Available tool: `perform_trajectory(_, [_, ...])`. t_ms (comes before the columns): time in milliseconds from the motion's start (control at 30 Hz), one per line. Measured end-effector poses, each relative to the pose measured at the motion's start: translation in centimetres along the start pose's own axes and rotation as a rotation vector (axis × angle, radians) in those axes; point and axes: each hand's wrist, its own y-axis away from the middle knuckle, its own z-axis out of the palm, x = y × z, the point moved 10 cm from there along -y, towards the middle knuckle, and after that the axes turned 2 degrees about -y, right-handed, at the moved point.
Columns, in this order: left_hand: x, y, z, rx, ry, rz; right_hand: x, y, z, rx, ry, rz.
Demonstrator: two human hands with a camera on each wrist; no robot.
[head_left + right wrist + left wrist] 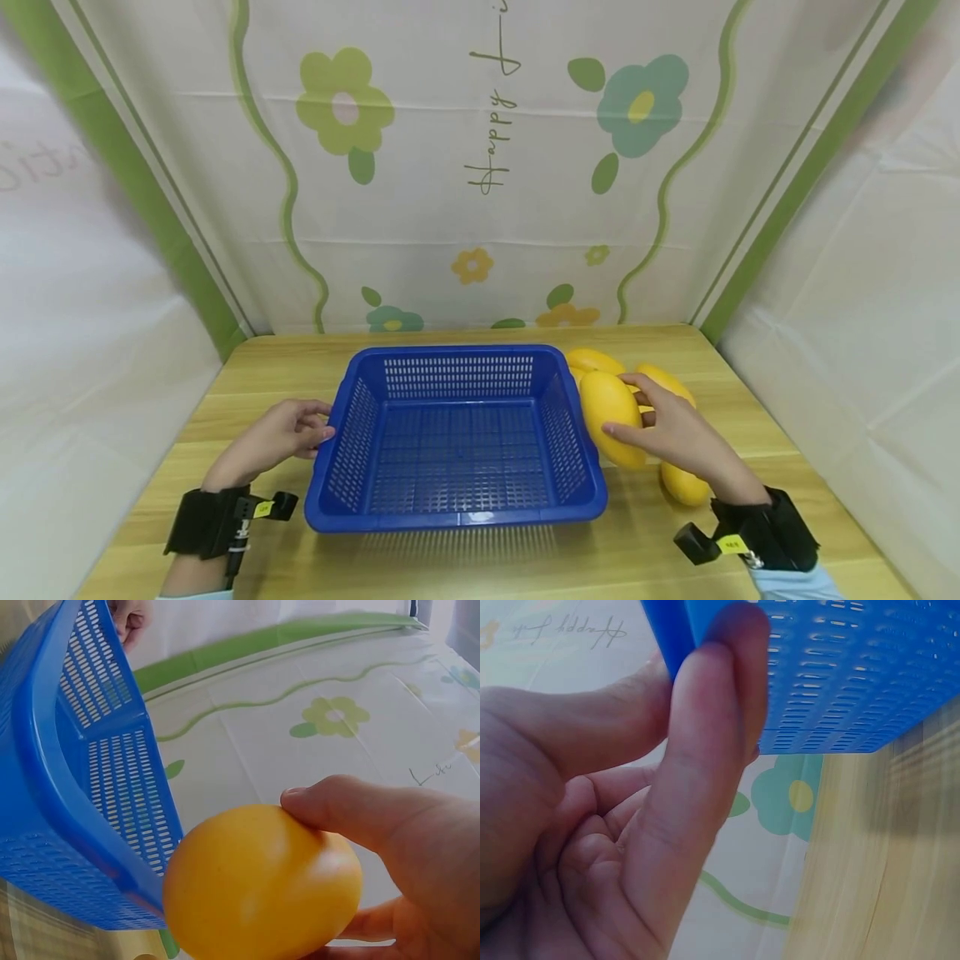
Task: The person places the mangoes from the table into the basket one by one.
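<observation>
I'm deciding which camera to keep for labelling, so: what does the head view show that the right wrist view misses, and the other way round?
Only the head view shows the whole wooden table, the other yellow mangoes lying right of the basket, and the left hand gripping the basket's left rim. Only the right wrist view shows, close up, the thumb pressed on the held mango and the basket's slotted outer wall. Both show the blue basket, empty inside, the right hand holding that mango, and the flowered backdrop.

Right hand point(678, 433) partly hiding 2 mangoes point(684, 483); basket point(840, 675) cut off in left wrist view.
</observation>
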Motion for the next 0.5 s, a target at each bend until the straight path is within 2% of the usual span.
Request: perform_trajectory(500, [0.0,0.0,0.0,0.003,-0.009,0.0,-1.9,-0.6,0.8,-0.016,0.01,-0.072])
